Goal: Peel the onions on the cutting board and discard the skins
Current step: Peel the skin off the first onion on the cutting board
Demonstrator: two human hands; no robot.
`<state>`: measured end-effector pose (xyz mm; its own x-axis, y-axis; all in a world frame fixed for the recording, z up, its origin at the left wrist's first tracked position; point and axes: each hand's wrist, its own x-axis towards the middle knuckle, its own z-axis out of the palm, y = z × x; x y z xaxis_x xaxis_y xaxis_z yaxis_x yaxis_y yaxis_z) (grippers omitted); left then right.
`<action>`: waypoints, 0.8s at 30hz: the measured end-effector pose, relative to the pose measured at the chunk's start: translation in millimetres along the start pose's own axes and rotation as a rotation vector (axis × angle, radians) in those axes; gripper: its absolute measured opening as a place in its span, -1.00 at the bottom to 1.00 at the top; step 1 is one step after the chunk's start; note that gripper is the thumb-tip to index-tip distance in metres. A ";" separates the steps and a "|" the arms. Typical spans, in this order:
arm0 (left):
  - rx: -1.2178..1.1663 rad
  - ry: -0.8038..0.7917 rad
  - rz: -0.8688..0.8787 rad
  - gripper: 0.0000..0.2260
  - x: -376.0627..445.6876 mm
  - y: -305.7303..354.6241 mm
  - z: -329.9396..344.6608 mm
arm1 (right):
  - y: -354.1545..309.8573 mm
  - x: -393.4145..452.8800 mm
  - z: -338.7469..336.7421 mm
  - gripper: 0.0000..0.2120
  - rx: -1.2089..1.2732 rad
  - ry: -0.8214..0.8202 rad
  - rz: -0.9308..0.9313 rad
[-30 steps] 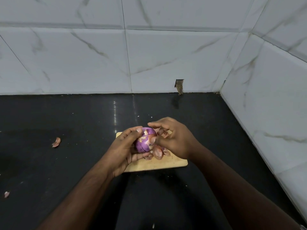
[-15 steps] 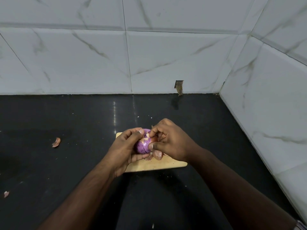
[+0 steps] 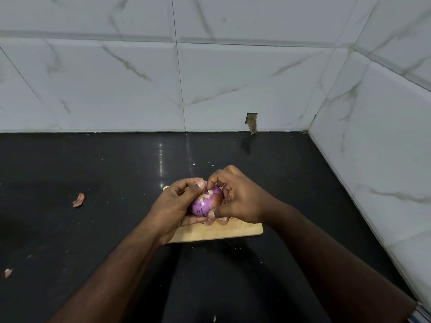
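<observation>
A: Where is the onion [image 3: 205, 202]?

B: Just above the middle of the frame, held between both hands above the cutting board [image 3: 217, 231]. Purple flesh shows on most of it, with a brownish patch of skin on its right side.

A: How do the hands hold it?

B: The left hand [image 3: 172, 206] cups it from the left and beneath, fingers curled under, thumb pressed on its top. The right hand [image 3: 240, 199] wraps its right side, thumb against the lower front, fingertips pinching at the crown. Both are closed around it.

A: And the board?

B: Pale wood, mostly hidden by the hands. Its near edge and right corner show below the right wrist; its far left corner peeks out above the left hand. Loose skins [image 3: 221, 220] lie on it under the right palm.

A: Room around it?

B: Black counter [image 3: 93, 164] stretches wide to the left, with a skin scrap [image 3: 78, 200] at middle left and another scrap [image 3: 8, 272] at the lower left edge. The tiled wall [image 3: 233, 78] bounds the back, and a side wall [image 3: 384, 148] closes the right.
</observation>
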<state>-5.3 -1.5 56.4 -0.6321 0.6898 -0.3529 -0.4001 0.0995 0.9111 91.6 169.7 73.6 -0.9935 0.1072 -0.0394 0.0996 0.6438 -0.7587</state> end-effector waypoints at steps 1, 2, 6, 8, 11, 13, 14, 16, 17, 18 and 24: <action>0.013 0.001 0.003 -0.56 0.1 0.2 -0.6 | 0.5 0.3 -0.4 -0.54 -0.005 0.002 0.005; 0.021 0.006 0.006 -0.57 0.5 0.3 -1.0 | 1.8 1.1 -0.7 -0.59 -0.012 0.007 0.005; 0.027 0.037 0.018 -0.58 1.9 -1.1 -2.0 | 5.9 3.2 -0.6 -0.77 -0.014 0.056 -0.020; 0.043 0.046 0.024 -0.57 3.4 -1.9 -2.6 | 6.7 3.7 -0.1 -0.72 -0.023 0.064 -0.023; 0.080 0.056 0.031 -0.61 4.6 -1.9 -3.3 | 6.0 4.0 0.1 -0.75 -0.040 0.059 -0.015; 0.101 0.061 0.037 -0.66 5.1 -2.7 -3.3 | 5.4 4.7 -1.2 -0.80 -0.057 0.043 -0.003; 0.108 0.067 0.041 -0.69 5.2 -3.4 -3.4 | 5.2 5.1 -1.3 -0.83 -0.070 0.033 -0.001; 0.110 0.086 0.047 -0.74 5.2 -4.7 -2.6 | 4.6 5.5 -1.2 -0.90 -0.087 0.029 0.000; 0.106 0.097 0.049 -0.75 5.0 -5.2 -1.8 | 4.6 5.5 -0.5 -0.92 -0.092 0.039 0.002; 0.102 0.110 0.052 -0.75 5.1 -5.7 -0.7 | 5.5 5.9 0.5 -0.93 -0.092 0.058 0.004; -0.018 0.186 0.080 -0.79 6.9 -9.5 -1.7 | 8.2 5.4 12.2 -0.91 0.162 0.272 0.140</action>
<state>-7.0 1.1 45.0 -0.7732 0.5505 -0.3148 -0.3548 0.0359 0.9343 86.4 166.2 59.3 -0.9174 0.3980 0.0081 0.2016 0.4821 -0.8526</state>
